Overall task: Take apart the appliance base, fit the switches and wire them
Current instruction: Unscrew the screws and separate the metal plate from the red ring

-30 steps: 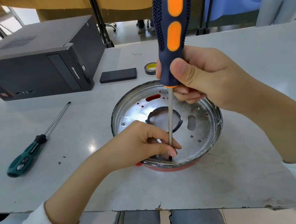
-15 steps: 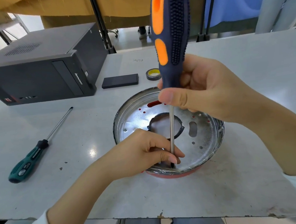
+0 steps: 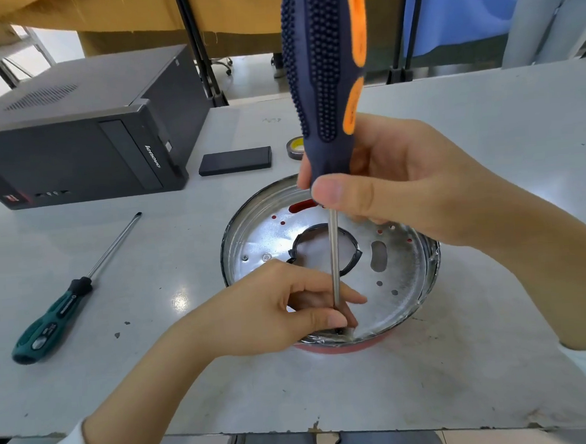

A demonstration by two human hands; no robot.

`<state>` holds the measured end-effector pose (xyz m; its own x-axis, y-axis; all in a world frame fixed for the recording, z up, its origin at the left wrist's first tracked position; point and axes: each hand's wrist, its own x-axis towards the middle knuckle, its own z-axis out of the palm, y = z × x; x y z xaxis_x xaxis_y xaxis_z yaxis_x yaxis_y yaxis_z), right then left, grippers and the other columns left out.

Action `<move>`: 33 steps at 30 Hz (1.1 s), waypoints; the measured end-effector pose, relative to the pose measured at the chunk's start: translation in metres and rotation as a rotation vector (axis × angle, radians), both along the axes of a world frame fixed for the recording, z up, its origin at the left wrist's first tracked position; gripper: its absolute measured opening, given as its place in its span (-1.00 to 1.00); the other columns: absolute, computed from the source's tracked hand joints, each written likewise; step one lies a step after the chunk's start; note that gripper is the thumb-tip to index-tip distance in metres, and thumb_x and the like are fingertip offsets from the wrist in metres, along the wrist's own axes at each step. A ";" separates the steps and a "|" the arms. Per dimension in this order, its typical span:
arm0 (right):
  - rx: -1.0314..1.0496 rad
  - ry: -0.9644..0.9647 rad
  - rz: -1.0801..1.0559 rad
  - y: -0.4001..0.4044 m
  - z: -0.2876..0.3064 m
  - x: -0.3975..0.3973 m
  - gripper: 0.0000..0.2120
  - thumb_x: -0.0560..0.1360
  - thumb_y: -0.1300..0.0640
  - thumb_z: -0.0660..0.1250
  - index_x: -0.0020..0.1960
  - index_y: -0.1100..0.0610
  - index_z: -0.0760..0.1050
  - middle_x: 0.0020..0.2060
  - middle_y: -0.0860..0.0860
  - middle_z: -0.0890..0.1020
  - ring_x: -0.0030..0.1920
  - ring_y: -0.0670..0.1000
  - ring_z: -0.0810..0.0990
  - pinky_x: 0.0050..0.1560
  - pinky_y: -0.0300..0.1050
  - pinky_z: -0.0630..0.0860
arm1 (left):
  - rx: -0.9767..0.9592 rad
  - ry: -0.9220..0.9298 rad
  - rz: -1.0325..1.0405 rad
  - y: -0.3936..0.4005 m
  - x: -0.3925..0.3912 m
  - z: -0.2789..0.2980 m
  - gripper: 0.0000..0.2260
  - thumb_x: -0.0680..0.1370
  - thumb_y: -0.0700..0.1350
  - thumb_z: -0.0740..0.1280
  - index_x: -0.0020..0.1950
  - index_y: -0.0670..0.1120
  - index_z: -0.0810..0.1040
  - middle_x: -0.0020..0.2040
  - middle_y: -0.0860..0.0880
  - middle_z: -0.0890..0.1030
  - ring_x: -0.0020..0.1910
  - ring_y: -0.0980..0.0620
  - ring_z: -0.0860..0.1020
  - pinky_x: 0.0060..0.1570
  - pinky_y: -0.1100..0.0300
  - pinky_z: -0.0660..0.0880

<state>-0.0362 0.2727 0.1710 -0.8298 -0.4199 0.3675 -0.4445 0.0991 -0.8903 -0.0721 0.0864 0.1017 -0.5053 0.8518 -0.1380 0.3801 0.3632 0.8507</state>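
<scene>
Rotated since earlier, the screwdriver (image 3: pixel 324 82) stood in the right hand (image 3: pixel 402 184) grip; left hand (image 3: pixel 283 308) pinched its shaft at the appliance base (image 3: pixel 407 266) rim on the table (image 3: pixel 363 389). Disassembly step; next, keep turning squarely.

I sat at a pale grey table (image 3: pixel 484 124), scuffed and chipped along my edge. Beyond its far side, black metal posts (image 3: pixel 198 45) stood on a light floor (image 3: pixel 248 80), with mustard fabric (image 3: pixel 128 22) hanging left and blue fabric (image 3: pixel 460 9) right. Daylight glared off the tabletop.
</scene>
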 end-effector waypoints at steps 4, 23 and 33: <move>-0.032 0.021 -0.025 -0.002 -0.001 -0.004 -0.80 0.42 0.08 0.40 -0.05 -0.18 0.49 -0.23 0.19 0.50 -0.27 0.14 0.46 -0.22 -0.24 0.47 | 0.088 0.010 0.105 0.002 0.002 -0.001 -0.92 0.47 -0.16 0.48 -0.07 -0.12 0.68 -0.15 0.20 0.69 -0.16 0.18 0.65 -0.09 0.30 0.57; 0.017 0.013 0.019 0.003 -0.005 -0.006 -0.72 0.46 0.16 0.33 0.11 0.29 0.46 -0.10 0.50 0.38 -0.26 0.29 0.37 -0.27 -0.06 0.40 | 0.109 0.025 0.146 0.001 0.008 -0.002 -0.82 0.47 -0.16 0.46 -0.09 0.15 0.68 -0.13 0.09 0.71 -0.13 0.00 0.68 -0.02 -0.01 0.59; -0.023 -0.055 0.028 0.003 -0.003 -0.006 -0.71 0.48 0.15 0.35 0.16 0.22 0.45 -0.27 0.27 0.41 -0.38 -0.01 0.37 -0.38 -0.25 0.36 | 0.074 0.027 0.106 0.003 0.009 -0.001 -0.75 0.55 -0.28 0.32 -0.05 0.07 0.65 -0.10 0.10 0.72 -0.05 0.16 0.66 0.05 0.06 0.56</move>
